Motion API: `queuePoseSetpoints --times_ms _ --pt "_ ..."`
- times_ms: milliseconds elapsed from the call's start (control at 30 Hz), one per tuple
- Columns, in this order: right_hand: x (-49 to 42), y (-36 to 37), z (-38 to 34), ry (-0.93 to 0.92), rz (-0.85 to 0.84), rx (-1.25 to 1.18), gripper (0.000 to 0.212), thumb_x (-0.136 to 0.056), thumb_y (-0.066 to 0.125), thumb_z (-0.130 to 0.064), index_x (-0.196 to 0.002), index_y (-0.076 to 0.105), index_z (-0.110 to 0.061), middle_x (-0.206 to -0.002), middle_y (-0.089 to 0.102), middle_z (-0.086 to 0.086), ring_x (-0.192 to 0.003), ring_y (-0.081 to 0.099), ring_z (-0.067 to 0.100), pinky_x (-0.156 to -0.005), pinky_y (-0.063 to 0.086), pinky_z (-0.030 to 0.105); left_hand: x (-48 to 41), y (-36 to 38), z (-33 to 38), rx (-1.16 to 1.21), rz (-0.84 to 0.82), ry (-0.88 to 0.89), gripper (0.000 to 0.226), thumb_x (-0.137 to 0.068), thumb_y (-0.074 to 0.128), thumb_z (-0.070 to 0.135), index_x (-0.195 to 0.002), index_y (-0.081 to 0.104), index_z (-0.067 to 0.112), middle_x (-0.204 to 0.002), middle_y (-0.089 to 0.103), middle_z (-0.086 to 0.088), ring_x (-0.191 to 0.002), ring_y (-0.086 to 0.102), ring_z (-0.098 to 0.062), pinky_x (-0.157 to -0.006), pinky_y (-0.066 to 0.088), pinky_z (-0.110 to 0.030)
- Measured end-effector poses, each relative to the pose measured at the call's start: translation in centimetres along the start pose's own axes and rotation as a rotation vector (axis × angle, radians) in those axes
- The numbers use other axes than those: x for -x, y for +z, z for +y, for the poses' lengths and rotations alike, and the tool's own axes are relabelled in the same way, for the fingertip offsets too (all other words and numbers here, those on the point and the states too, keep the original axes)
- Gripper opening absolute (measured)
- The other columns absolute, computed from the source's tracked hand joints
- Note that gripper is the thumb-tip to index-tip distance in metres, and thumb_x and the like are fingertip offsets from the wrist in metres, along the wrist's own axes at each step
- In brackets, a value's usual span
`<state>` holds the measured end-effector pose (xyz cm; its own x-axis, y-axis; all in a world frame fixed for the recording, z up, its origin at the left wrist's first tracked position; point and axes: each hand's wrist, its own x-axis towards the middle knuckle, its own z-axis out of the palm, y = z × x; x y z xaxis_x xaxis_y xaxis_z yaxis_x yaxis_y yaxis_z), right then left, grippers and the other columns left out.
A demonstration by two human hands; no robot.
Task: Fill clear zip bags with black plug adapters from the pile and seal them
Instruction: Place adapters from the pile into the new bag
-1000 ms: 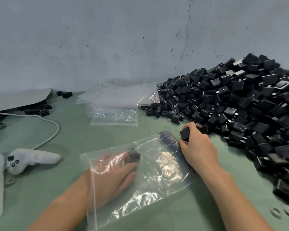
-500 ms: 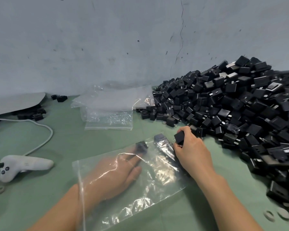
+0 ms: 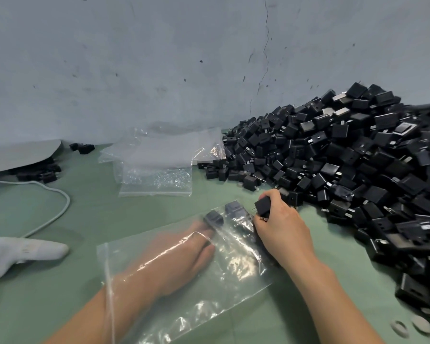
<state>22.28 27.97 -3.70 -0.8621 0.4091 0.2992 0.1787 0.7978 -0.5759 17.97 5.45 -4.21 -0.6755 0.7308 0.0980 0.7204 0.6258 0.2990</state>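
The left hand (image 3: 184,254) is inside the clear zip bag (image 3: 184,281), which lies flat on the green counter (image 3: 333,294). Its fingers (image 3: 204,244) are extended and hold nothing, judged to be pushing one black plug adapter (image 3: 212,218) toward the bag's closed far end. A second adapter (image 3: 233,208) sits at one o'clock from it, apparently also inside the bag. The right hand (image 3: 281,227), just outside the bag's edge at three o'clock, has its fingers (image 3: 271,197) closed on another adapter (image 3: 263,206), staged for loading. The supply pile (image 3: 345,165) lies at two o'clock; spare bags (image 3: 159,165) lie at twelve o'clock.
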Motion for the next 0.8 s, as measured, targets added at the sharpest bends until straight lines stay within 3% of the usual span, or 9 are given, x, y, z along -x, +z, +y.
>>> queuePoseSetpoints --times_ms 100,167,233,300,433,533,600,700,800 --pt "0.0 -0.1 0.0 0.008 0.000 -0.018 0.029 -0.093 0.057 -0.027 -0.106 0.034 -0.038 -0.092 0.055 -0.012 -0.086 0.054 0.023 -0.063 0.040 0.034 -0.2 0.6 -0.5 -0.036 -0.012 -0.037 0.064 -0.094 0.013 0.061 -0.150 0.030 0.034 -0.158 0.020 0.023 -0.139 0.037 -0.008 -0.116 0.027 -0.023" --pt "0.0 -0.2 0.0 0.010 0.001 -0.027 0.028 -0.093 0.056 -0.027 -0.106 0.034 -0.038 -0.090 0.053 -0.013 -0.086 0.054 0.023 -0.064 0.040 0.034 -0.6 1.1 -0.6 0.106 -0.075 -0.126 0.059 -0.103 0.023 0.051 -0.157 0.016 0.029 -0.165 0.004 0.015 -0.150 0.009 -0.001 -0.120 0.005 -0.017" --pt "0.1 -0.4 -0.1 0.008 -0.001 -0.037 0.028 -0.093 0.056 -0.027 -0.105 0.034 -0.039 -0.090 0.052 -0.014 -0.085 0.054 0.023 -0.064 0.040 0.034 -1.0 1.2 -0.4 0.231 -0.131 -0.203 0.057 -0.107 0.028 0.037 -0.159 0.006 0.028 -0.165 -0.007 0.014 -0.149 -0.006 0.002 -0.119 -0.006 -0.018" --pt "0.1 -0.6 -0.3 0.009 -0.004 -0.063 0.027 -0.093 0.056 -0.028 -0.105 0.034 -0.039 -0.089 0.054 -0.013 -0.085 0.054 0.024 -0.063 0.040 0.034 -1.3 1.2 -0.2 0.312 -0.149 -0.223 0.055 -0.108 0.027 0.033 -0.159 0.006 0.027 -0.165 -0.005 0.015 -0.150 -0.003 -0.002 -0.122 -0.004 -0.025" --pt "0.1 -1.1 -0.7 0.035 -0.018 -0.147 0.027 -0.093 0.057 -0.030 -0.103 0.034 -0.041 -0.086 0.058 -0.011 -0.080 0.057 0.022 -0.061 0.042 0.035 -1.7 0.9 0.7 0.372 -0.146 -0.229 0.052 -0.108 0.027 0.033 -0.158 0.014 0.028 -0.162 0.011 0.009 -0.148 0.023 -0.016 -0.123 0.018 -0.041" --pt "0.1 -1.4 -1.1 0.047 -0.028 -0.196 0.027 -0.093 0.057 -0.030 -0.104 0.035 -0.042 -0.085 0.059 -0.008 -0.078 0.058 0.022 -0.061 0.042 0.035 -1.8 0.8 0.8 0.202 -0.150 -0.258 0.054 -0.108 0.024 0.035 -0.159 0.009 0.023 -0.165 0.007 0.003 -0.146 0.026 -0.015 -0.122 0.011 -0.030" --pt "0.1 -1.4 -1.1 0.040 -0.026 -0.211 0.027 -0.093 0.057 -0.029 -0.104 0.036 -0.042 -0.084 0.059 -0.008 -0.076 0.058 0.020 -0.060 0.042 0.035 -1.9 0.7 1.1 0.122 -0.148 -0.262 0.056 -0.108 0.023 0.035 -0.159 0.004 0.020 -0.166 0.003 0.001 -0.144 0.028 -0.013 -0.113 0.011 -0.018" --pt "-0.1 -1.5 -1.2 0.057 -0.022 -0.320 0.025 -0.093 0.057 -0.028 -0.104 0.040 -0.042 -0.084 0.060 -0.009 -0.071 0.057 0.015 -0.057 0.042 0.033 -1.8 0.5 1.4 0.092 -0.108 -0.261 0.057 -0.108 0.024 0.034 -0.159 0.005 0.019 -0.166 0.006 -0.003 -0.138 0.038 -0.014 -0.110 0.021 -0.020" --pt "-0.3 -2.2 -1.7 0.161 -0.018 -0.670 0.021 -0.092 0.061 -0.028 -0.099 0.049 -0.044 -0.082 0.061 -0.011 -0.065 0.054 0.006 -0.056 0.044 0.023 -1.3 -0.3 1.7 0.116 -0.052 -0.238 0.051 -0.108 0.025 0.033 -0.157 0.017 0.021 -0.163 0.020 0.000 -0.143 0.033 -0.010 -0.120 0.017 -0.024"
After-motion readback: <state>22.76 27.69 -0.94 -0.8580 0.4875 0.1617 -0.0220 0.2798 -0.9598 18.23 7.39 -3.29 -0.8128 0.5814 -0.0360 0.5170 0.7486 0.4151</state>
